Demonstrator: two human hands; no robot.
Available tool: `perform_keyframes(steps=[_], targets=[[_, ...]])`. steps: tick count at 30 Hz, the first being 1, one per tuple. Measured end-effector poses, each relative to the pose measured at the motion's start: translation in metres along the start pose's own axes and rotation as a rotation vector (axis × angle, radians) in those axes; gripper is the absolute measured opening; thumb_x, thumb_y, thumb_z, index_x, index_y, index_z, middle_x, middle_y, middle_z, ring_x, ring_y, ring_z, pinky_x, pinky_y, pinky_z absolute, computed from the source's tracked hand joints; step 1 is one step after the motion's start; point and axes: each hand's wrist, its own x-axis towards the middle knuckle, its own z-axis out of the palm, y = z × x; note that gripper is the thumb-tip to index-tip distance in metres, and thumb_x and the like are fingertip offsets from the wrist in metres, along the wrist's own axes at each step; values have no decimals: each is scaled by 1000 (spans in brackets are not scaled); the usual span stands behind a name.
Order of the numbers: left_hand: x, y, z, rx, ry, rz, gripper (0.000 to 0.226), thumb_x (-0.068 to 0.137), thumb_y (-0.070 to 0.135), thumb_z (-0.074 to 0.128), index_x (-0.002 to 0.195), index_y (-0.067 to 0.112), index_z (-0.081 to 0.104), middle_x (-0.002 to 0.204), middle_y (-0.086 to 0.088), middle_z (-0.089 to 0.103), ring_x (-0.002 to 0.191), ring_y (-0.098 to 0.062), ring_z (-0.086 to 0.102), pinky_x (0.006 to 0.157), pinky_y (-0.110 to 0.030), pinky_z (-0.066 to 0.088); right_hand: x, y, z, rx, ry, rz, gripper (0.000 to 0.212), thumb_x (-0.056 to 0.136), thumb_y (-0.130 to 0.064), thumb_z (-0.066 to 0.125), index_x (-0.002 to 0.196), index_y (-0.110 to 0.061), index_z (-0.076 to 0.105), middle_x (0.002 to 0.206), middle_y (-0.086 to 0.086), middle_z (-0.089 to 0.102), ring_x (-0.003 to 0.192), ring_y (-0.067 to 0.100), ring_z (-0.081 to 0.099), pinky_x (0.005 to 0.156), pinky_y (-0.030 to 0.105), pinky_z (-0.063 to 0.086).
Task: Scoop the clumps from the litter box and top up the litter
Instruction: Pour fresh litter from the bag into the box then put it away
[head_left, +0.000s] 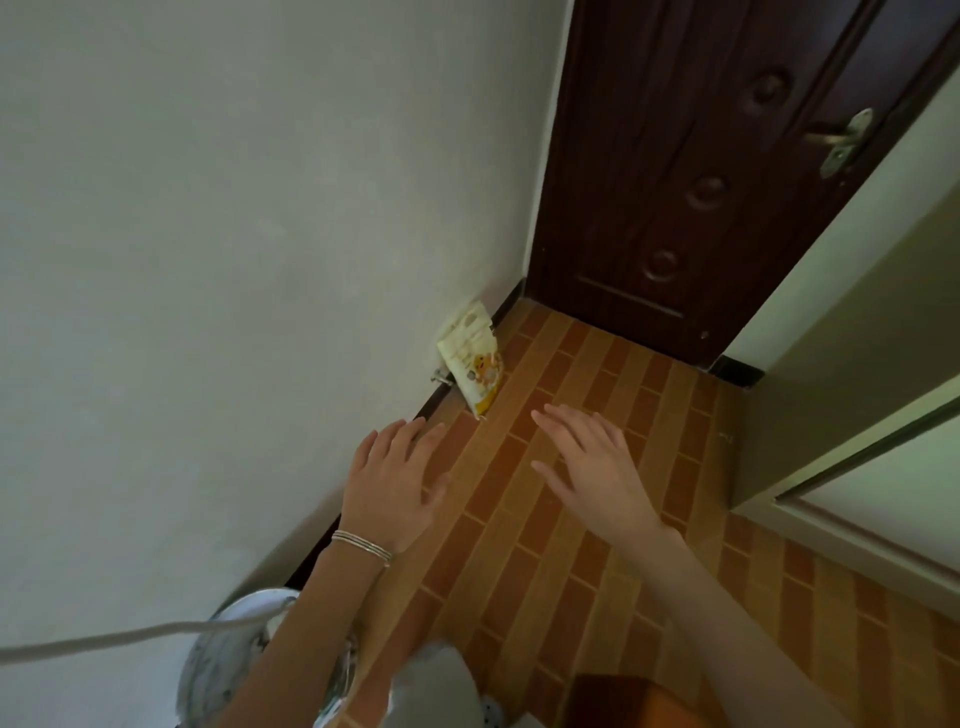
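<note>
left hand (392, 480): mine, stretched out palm down above the floor, holding nothing.
left fingers (415, 434): four straight and close together, thumb spread out to the side; tips over the floor edge by the wall, contact with anything cannot be told.
right hand (592, 467): mine, palm down, also holding nothing, near the left hand but apart from it.
right fingers (566, 421): all five fanned wide and straight, hovering over the tiles; no touch visible.
thin silver bangles (363, 545): on my left wrist, looks like three, hard to count.
cream-and-yellow printed plastic bag (474, 358): one, standing on the floor and leaning on the wall, top crumpled, just ahead of my left fingertips and not touched; label unreadable.
orange-brown brick-pattern tiled floor (571, 571): under both hands.
plain white wall (234, 234): on my left, with a dark skirting strip along its foot.
dark brown panelled wooden door (701, 171): one, shut, at the far end; three round carved knobs in a row.
brass-coloured lever handle (841, 140): one, on the door.
round pale mottled container (223, 670): one, bottom left, partly behind my left forearm; cannot tell what it is.
white cord (130, 635): one, running across that container.
</note>
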Motion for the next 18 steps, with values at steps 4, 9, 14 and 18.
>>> perform_keyframes(steps=[4, 9, 14, 18], targets=[[40, 13, 15, -21, 5, 34, 50, 83, 46, 40, 123, 21, 56, 120, -3, 61, 109, -27, 59, 92, -46, 47, 17, 37, 6, -4, -12, 26, 50, 89, -38, 53, 134, -19, 45, 134, 1, 50, 124, 19, 45, 104, 43, 33], [102, 22, 29, -61, 21, 64, 48, 82, 47, 40, 121, 23, 54, 118, -4, 63, 106, -27, 60, 90, -48, 48, 58, 83, 12, -20, -51, 48, 51, 89, -41, 48, 135, -19, 43, 134, 1, 50, 123, 19, 47, 103, 43, 35], [181, 23, 42, -41, -7, 71, 49, 82, 48, 40, 121, 22, 56, 119, -4, 62, 107, -28, 59, 90, -46, 48, 123, 131, 9, -41, -62, 45, 53, 89, -42, 48, 136, -20, 42, 135, 0, 48, 123, 18, 46, 104, 42, 34], [248, 24, 53, -44, -11, 74, 48, 82, 49, 42, 122, 24, 53, 119, -5, 62, 109, -28, 59, 91, -47, 48, 175, 167, 12, -34, -34, 32, 52, 88, -39, 53, 136, -20, 42, 134, 0, 49, 122, 18, 47, 103, 40, 35]])
